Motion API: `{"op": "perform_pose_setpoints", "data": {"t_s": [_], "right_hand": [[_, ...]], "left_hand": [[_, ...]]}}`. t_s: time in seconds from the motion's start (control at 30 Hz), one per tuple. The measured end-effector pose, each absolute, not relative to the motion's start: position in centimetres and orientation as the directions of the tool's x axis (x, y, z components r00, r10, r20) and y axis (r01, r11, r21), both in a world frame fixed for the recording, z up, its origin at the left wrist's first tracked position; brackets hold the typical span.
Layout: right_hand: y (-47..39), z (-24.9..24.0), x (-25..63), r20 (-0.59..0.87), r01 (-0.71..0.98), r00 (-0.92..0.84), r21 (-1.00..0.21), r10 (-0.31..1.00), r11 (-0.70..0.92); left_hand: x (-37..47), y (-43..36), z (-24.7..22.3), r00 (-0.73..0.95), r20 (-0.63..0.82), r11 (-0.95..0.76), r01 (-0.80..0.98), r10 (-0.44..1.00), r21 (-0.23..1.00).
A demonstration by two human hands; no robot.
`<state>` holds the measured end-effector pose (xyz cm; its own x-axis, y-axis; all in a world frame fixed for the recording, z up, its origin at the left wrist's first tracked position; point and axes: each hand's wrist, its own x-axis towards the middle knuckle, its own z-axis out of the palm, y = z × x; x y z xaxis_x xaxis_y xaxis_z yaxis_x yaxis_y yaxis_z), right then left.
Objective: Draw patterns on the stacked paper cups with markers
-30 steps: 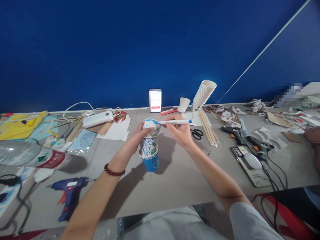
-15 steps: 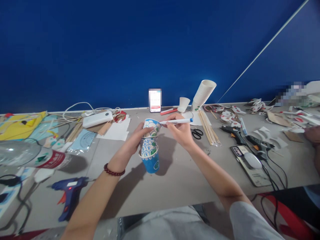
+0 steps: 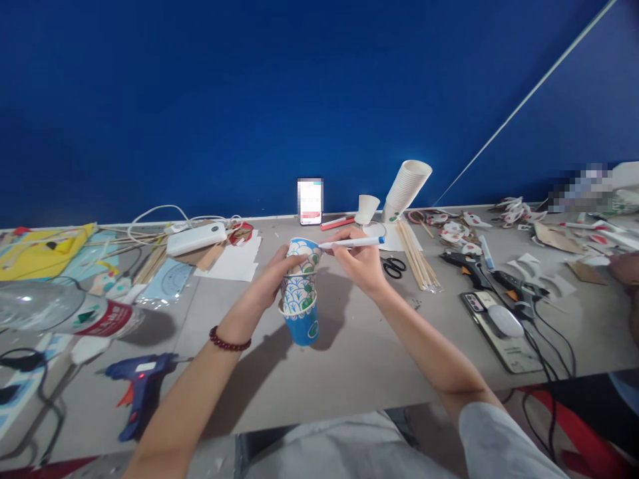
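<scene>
A stack of paper cups (image 3: 298, 293) with blue line patterns and green marks stands in front of me, its lowest cup solid blue. My left hand (image 3: 274, 271) grips the upper part of the stack, thumb across the front; its other fingers are mostly hidden behind the cups. Pinched in my right hand (image 3: 357, 259) is a white marker (image 3: 357, 242) with a blue end. The marker's tip meets the right side of the top cup near its rim.
A lit phone (image 3: 310, 201) leans on the blue wall. Behind right are tall stacked cups (image 3: 408, 189), scissors (image 3: 394, 267) and sticks (image 3: 418, 256). A blue glue gun (image 3: 142, 386) and bottle (image 3: 64, 309) lie left. A person's hand (image 3: 625, 268) shows far right.
</scene>
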<state>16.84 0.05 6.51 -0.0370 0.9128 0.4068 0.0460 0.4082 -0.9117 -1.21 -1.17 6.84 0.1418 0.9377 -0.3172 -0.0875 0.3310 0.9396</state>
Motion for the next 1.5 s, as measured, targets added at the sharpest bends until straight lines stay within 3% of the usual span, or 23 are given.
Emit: {"op": "perform_pose_setpoints", "data": {"t_s": [0.27,0.53,0.87,1.1,1.3,1.5], "right_hand": [[-0.3,7.1,16.7,0.429,0.133,-0.051,-0.892,0.902,0.432],[-0.2,7.3,16.8,0.374,-0.095,-0.063,-0.925,0.925,0.368],[-0.2,7.3,16.7,0.34,-0.124,-0.045,-0.935,0.939,0.332],[0.0,6.9,16.4,0.239,-0.227,-0.041,-0.948,0.97,0.224],[-0.3,7.1,16.3,0.253,-0.203,-0.049,-0.95,0.966,0.239],[-0.2,7.1,16.4,0.354,-0.045,-0.035,-0.935,0.935,0.352]], "left_hand": [[-1.2,-1.2,6.9,0.131,-0.332,0.342,-0.062,0.934,0.938],[-1.2,-1.3,6.3,0.248,-0.306,0.334,-0.083,0.919,0.939],[-1.3,-1.1,6.0,0.246,-0.331,0.345,-0.012,0.911,0.939],[-0.7,-1.3,5.3,0.317,-0.298,0.342,-0.091,0.9,0.935],[-0.1,-1.4,5.2,0.306,-0.297,0.343,-0.109,0.905,0.933],[-0.3,-1.2,5.6,0.207,-0.293,0.321,-0.117,0.933,0.94]]}}
